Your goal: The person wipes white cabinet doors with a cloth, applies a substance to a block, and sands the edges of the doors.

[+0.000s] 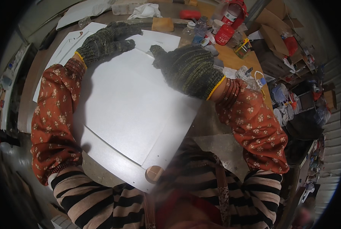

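Observation:
In front of me lies a white panel (119,97), perhaps a cabinet door, with grooves near its edges and a round brown recess (154,174) at its near corner. My left hand (108,41), in a dark knitted glove with a yellow cuff, reaches over the panel's far left part. Its fingers are stretched out, with the thumb apart from them. Gloved alike, my right hand (189,70) is over the far right part of the panel. Its fingers are curled in toward the thumb, and whatever they hold is hidden. More white panels (161,37) lie beyond and under this one.
A yellow-brown sponge-like block (163,24) and a white cloth (145,11) lie at the back. Bottles (200,29), a red container (224,34) and a glass jar (242,49) crowd the right side of the table. Cardboard boxes (275,26) stand farther right.

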{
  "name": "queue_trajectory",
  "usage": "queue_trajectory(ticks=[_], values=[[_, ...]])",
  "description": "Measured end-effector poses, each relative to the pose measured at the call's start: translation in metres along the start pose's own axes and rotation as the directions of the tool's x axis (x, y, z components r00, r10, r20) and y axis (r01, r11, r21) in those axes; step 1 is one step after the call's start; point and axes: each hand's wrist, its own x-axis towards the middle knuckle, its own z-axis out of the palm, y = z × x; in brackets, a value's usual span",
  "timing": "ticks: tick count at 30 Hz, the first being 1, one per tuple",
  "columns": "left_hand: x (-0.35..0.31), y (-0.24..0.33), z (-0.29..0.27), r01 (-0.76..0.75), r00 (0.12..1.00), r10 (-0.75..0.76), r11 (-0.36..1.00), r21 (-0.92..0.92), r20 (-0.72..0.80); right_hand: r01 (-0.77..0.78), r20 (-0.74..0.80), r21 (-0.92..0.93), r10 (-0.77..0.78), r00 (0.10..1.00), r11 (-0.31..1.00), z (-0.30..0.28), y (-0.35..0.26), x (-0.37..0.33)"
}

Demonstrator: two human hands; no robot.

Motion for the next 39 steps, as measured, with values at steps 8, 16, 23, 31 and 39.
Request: queue_trajectory(ticks=[8,16,23,31,39], values=[[-0.007,0.002,-0.004,-0.020,0.999,0.020,1.000,0.023,-0.024,0.145,-0.001,0.005,-0.145,0.989,0.989,0.000,0.012,0.013],[-0.010,-0.026,0.006,-0.060,0.997,0.059,0.998,-0.022,-0.054,0.241,-0.141,-0.012,-0.241,0.960,0.970,0.012,0.020,0.021],[0.001,-0.001,-0.002,-0.007,1.000,0.007,1.000,-0.007,0.004,0.069,-0.174,0.018,-0.065,0.983,0.997,0.004,0.001,-0.004],[-0.005,-0.017,0.003,0.029,0.999,-0.026,0.996,-0.087,0.035,0.163,0.020,-0.018,-0.163,0.986,0.986,-0.002,0.010,0.015],[0.002,-0.028,0.012,-0.073,0.997,0.073,0.997,-0.011,0.002,0.210,-0.169,0.095,-0.192,0.967,0.973,0.005,0.021,0.008]])
